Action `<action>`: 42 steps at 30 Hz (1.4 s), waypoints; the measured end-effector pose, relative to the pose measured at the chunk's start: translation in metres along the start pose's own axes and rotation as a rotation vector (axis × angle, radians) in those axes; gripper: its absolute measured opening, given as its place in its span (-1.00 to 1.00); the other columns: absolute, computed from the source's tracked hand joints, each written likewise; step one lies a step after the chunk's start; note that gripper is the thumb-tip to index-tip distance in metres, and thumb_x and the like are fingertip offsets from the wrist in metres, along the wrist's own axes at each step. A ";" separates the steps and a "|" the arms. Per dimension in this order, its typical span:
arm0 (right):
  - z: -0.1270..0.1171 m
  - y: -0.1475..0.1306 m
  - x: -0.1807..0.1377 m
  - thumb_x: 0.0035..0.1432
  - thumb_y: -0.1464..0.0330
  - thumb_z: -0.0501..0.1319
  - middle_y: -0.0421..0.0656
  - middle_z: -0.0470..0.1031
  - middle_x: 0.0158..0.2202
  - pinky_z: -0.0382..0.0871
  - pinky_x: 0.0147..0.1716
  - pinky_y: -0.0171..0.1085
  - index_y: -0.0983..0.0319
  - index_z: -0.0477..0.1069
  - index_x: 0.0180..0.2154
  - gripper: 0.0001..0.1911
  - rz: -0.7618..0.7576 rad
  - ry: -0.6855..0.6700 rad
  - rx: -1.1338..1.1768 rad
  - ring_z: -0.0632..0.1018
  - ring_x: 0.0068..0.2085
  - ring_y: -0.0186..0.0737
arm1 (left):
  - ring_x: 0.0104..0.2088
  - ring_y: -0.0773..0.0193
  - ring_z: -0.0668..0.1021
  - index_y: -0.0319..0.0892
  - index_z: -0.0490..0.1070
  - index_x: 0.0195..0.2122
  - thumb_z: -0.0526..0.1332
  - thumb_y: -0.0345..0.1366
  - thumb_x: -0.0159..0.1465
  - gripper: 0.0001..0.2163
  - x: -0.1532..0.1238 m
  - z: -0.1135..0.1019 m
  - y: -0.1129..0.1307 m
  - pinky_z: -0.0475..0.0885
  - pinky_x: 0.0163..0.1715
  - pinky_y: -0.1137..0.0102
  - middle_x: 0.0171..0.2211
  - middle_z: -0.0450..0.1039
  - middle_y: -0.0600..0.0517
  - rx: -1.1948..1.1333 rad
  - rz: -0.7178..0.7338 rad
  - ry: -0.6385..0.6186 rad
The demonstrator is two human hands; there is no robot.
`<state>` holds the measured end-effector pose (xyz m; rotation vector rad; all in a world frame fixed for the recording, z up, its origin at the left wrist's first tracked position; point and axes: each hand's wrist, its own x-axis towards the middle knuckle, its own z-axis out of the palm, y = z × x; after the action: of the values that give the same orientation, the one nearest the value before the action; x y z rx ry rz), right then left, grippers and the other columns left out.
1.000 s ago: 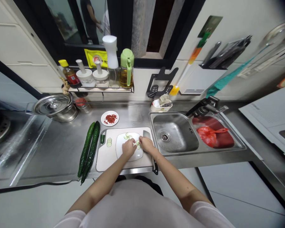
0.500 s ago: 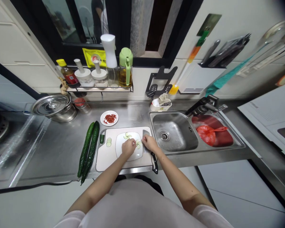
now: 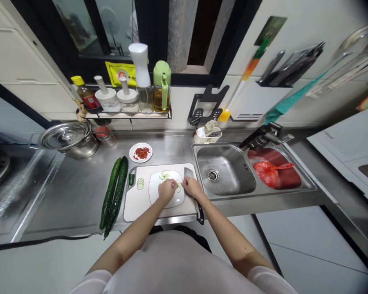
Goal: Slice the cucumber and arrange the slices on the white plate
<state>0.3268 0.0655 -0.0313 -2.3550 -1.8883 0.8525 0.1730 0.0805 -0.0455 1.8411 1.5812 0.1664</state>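
Observation:
A white squarish plate (image 3: 153,192) lies on a pale cutting board (image 3: 135,210). Thin cucumber slices are set on it in two fans, one at the far edge (image 3: 164,175) and one on the right (image 3: 179,187). Above the plate my left hand (image 3: 167,190) is closed with fingertips pinched beside the right fan; what it holds is too small to tell. My right hand (image 3: 192,187) is also closed, its fingertips at the plate's right edge, their contents hidden. Under my right hand lies a knife (image 3: 200,213). Several more cucumber slices (image 3: 140,183) and a cucumber end (image 3: 131,179) rest at the board's left.
Two whole cucumbers (image 3: 116,198) lie left of the board. Behind it stands a small dish (image 3: 134,147) of red bits. A lidded pot (image 3: 79,147) is at the back left, below a seasoning rack (image 3: 135,116). The double sink (image 3: 230,175) is on the right, with a red bag (image 3: 266,173).
My right hand has shifted slightly left toward the slices on the plate. My left hand has barely moved. The person reflected in the window has mostly gone from view.

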 end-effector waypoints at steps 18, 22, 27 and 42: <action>0.004 0.003 0.002 0.16 0.32 0.21 -0.19 0.47 -0.39 0.05 -0.43 -0.37 0.21 0.41 -0.36 -0.91 -0.017 0.021 0.053 0.40 -0.36 -0.33 | -0.22 0.24 0.52 -0.05 0.49 -0.31 0.19 -0.23 0.22 -0.90 0.005 0.000 0.002 0.27 -0.16 0.33 -0.24 0.53 0.10 0.005 -0.052 -0.036; 0.004 0.003 0.003 0.15 0.33 0.21 -0.20 0.47 -0.40 0.04 -0.43 -0.38 0.20 0.42 -0.37 -0.92 -0.009 0.009 0.073 0.39 -0.37 -0.33 | -0.22 0.24 0.52 -0.05 0.48 -0.31 0.18 -0.24 0.22 -0.90 0.006 0.000 0.003 0.29 -0.17 0.33 -0.25 0.53 0.10 0.005 -0.061 -0.052; 0.006 0.005 0.003 0.14 0.35 0.21 -0.20 0.47 -0.40 0.04 -0.43 -0.38 0.20 0.42 -0.36 -0.94 -0.017 0.017 0.092 0.38 -0.39 -0.34 | -0.21 0.25 0.53 -0.05 0.49 -0.32 0.19 -0.24 0.22 -0.90 0.007 -0.001 0.004 0.29 -0.18 0.35 -0.25 0.54 0.10 0.002 -0.077 -0.067; 0.007 0.017 0.001 0.21 0.31 0.16 -0.19 0.51 -0.40 0.10 -0.41 -0.40 0.22 0.45 -0.32 -0.86 -0.004 0.092 0.214 0.42 -0.38 -0.32 | -0.22 0.26 0.53 -0.06 0.50 -0.30 0.18 -0.23 0.22 -0.88 0.006 -0.001 0.004 0.29 -0.20 0.37 -0.23 0.55 0.09 0.017 -0.073 -0.063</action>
<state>0.3395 0.0596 -0.0439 -2.2227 -1.6760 0.8804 0.1775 0.0865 -0.0439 1.7811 1.6071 0.0618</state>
